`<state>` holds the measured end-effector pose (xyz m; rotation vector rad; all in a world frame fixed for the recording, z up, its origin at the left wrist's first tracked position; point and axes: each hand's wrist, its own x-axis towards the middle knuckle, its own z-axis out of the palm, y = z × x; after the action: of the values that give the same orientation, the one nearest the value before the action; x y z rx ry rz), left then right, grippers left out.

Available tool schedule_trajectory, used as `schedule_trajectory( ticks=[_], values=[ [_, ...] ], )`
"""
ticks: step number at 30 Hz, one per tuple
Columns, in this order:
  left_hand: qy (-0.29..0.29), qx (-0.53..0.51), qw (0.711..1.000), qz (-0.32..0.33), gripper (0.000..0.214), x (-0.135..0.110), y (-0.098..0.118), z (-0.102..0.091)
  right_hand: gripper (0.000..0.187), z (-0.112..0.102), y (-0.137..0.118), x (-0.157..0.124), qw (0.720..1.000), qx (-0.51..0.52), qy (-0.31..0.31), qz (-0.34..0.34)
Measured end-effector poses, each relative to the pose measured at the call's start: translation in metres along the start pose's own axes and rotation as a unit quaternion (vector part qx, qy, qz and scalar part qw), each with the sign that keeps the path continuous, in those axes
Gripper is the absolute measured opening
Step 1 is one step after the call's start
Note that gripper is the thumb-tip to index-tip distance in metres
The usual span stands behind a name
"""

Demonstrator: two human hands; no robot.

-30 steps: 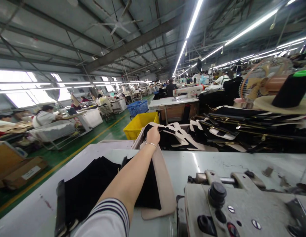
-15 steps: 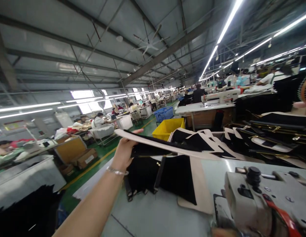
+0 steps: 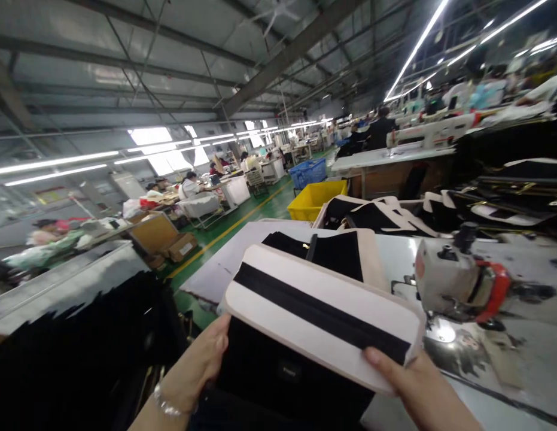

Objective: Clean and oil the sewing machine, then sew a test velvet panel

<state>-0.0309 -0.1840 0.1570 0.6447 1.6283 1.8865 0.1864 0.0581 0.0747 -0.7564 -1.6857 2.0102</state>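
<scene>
Over the near edge of the grey worktable (image 3: 498,371), I'm gripping the cream-and-black bag (image 3: 320,311) firmly between my left hand (image 3: 200,362) and right hand (image 3: 415,383) (thumbs lying flat, sparing the trim).

We stand in a long factory hall under a grey steel roof (image 3: 170,54) crossed by dark trusses (image 3: 289,51). Rows of bright tube lights (image 3: 417,51) run away from us toward 1 o'clock, and daylight comes through windows (image 3: 159,143) at 10 o'clock. The floor (image 3: 269,206) is green, with a yellow line (image 3: 224,236) running across it. At 12 o'clock we see a yellow bin (image 3: 316,200) in front of a blue crate (image 3: 307,173). Cardboard boxes (image 3: 182,245) sit at 9 o'clock, and a white-topped table (image 3: 390,158) stands at 2 o'clock.
</scene>
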Motion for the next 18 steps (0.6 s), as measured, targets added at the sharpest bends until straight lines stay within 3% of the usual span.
schedule_trajectory(
  ticks=[4, 8, 11, 14, 18],
  values=[
    [0.071, -0.007, 0.997, -0.013, 0.053, -0.004, 0.005, 0.009, 0.082, -0.009, -0.004, -0.009, 0.988, 0.099, 0.030, 0.110],
    [0.088, -0.020, 0.996, -0.006, 0.059, -0.014, 0.009, 0.029, 0.092, -0.015, -0.010, -0.019, 0.965, 0.152, 0.086, 0.197],
    [0.076, -0.042, 0.996, -0.003, 0.054, -0.021, 0.011, 0.035, 0.099, -0.015, -0.010, -0.022, 0.952, 0.166, 0.128, 0.221],
    [0.074, -0.038, 0.996, 0.010, 0.048, -0.024, 0.013, 0.036, 0.100, -0.018, -0.002, -0.022, 0.948, 0.187, 0.128, 0.224],
    [0.070, -0.018, 0.997, 0.028, 0.044, -0.027, 0.013, 0.037, 0.091, -0.038, 0.039, -0.012, 0.959, 0.123, 0.107, 0.230]
  ],
)
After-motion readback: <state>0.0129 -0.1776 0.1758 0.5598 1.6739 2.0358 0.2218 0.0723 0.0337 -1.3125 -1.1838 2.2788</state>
